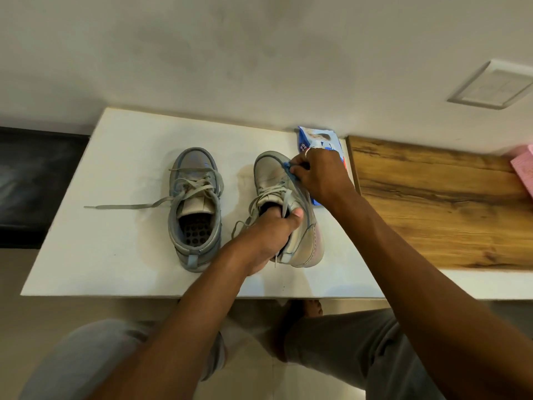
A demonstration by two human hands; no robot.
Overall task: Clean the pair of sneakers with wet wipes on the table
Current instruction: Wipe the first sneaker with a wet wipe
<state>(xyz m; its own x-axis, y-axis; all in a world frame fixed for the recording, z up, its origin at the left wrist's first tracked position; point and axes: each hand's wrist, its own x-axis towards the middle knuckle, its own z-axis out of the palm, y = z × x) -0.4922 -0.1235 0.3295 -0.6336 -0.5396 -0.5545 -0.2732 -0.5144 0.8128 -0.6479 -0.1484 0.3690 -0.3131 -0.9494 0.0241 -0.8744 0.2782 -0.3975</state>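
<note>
Two grey-blue sneakers stand on the white table. The left sneaker sits upright with its laces loose, one lace trailing to the left. The right sneaker is tilted to its side. My left hand grips its collar, fingers inside the opening and thumb over the tongue. My right hand pinches a blue wet wipe against the toe side of that sneaker. The blue wipes pack lies behind my right hand, mostly hidden by it.
The table's back edge meets a pale wall. A wooden board lies at the right, with a pink object at its far end. A dark surface sits left of the table. My knees show below the front edge.
</note>
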